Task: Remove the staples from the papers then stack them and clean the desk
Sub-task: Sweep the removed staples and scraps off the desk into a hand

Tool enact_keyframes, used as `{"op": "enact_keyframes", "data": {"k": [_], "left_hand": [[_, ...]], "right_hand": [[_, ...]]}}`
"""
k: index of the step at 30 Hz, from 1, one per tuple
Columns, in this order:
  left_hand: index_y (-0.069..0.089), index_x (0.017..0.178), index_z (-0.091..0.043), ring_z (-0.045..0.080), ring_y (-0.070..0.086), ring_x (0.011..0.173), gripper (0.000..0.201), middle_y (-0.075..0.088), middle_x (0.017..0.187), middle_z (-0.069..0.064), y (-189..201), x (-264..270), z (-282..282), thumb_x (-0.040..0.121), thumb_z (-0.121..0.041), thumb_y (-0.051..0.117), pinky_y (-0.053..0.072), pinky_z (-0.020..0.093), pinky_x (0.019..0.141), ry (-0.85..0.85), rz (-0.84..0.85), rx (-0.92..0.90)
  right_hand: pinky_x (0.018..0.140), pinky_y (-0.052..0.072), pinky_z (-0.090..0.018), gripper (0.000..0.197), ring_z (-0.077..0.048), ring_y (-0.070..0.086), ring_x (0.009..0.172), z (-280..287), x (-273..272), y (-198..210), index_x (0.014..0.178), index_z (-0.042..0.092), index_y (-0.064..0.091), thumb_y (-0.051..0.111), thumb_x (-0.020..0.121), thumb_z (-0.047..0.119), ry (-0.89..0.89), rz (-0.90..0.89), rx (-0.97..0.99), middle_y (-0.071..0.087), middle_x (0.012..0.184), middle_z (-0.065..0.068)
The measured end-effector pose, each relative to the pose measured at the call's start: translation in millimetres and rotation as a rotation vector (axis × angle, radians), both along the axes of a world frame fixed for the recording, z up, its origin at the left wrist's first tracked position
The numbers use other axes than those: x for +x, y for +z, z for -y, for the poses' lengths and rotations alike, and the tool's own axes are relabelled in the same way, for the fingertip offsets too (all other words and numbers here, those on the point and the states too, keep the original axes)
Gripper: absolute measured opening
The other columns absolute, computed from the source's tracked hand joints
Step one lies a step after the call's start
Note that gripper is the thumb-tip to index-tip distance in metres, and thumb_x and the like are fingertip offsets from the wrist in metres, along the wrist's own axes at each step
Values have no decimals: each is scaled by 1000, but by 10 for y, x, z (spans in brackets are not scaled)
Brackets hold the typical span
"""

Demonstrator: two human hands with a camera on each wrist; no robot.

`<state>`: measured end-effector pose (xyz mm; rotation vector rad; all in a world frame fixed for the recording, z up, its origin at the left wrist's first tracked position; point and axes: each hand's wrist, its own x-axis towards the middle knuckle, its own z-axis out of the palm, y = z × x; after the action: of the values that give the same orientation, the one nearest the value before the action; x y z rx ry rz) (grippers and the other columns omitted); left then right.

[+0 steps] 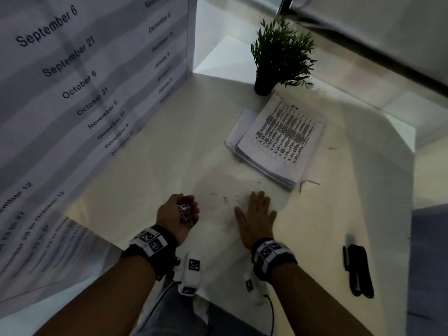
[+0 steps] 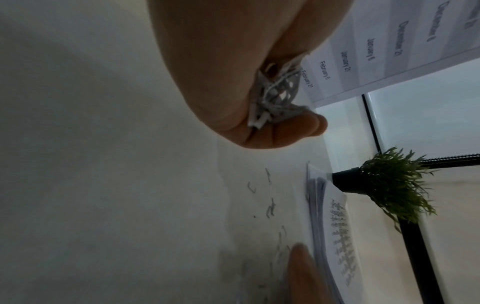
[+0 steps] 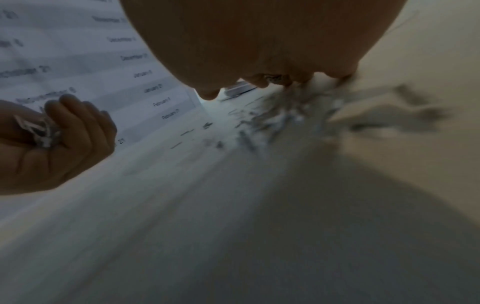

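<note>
Right now your left hand is cupped, fingers curled around a clump of staples, while your right hand lies flat, fingers straight, on the desk among loose staples; papers sit stacked near the plant

A dim white desk stands against a date-printed wall chart.
</note>
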<state>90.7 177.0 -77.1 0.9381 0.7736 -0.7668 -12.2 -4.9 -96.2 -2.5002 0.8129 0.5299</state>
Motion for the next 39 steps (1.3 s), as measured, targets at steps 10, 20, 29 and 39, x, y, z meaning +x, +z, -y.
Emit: {"op": "enact_keyframes", "data": {"k": [10,20,29,39], "left_hand": [[54,70,-12,12,43,36,31,50,55,2,81,103,-259,95,-26,41,35,17,37,34,-43,-138],[50,60,-12,8,34,30,19,41,46,-3,438,467,-934,77,-21,52,26,16,31,141,102,-244],[46,65,-13,8,38,31,32,43,45,-3,386,476,-688,94,-22,36,27,14,31,-18,74,-233],[48,67,-14,9,38,33,29,44,48,-3,357,421,-193,93,-23,38,26,14,33,-197,34,-246]], "right_hand": [[117,-9,-43,57,-21,-24,142,-577,274,146,149,23,-10,13,100,42,407,27,-129,-24,154,5],[114,-9,-52,65,-24,-20,143,-1667,1060,-46,152,20,5,24,97,50,1086,-24,-262,-8,160,1],[112,-20,-48,84,-23,-28,140,-649,307,41,147,11,-15,17,89,63,231,-146,-293,-24,155,-5],[113,-19,-47,85,-25,-36,137,-813,403,44,148,8,-13,22,92,61,244,-92,-248,-27,154,-9]]}}
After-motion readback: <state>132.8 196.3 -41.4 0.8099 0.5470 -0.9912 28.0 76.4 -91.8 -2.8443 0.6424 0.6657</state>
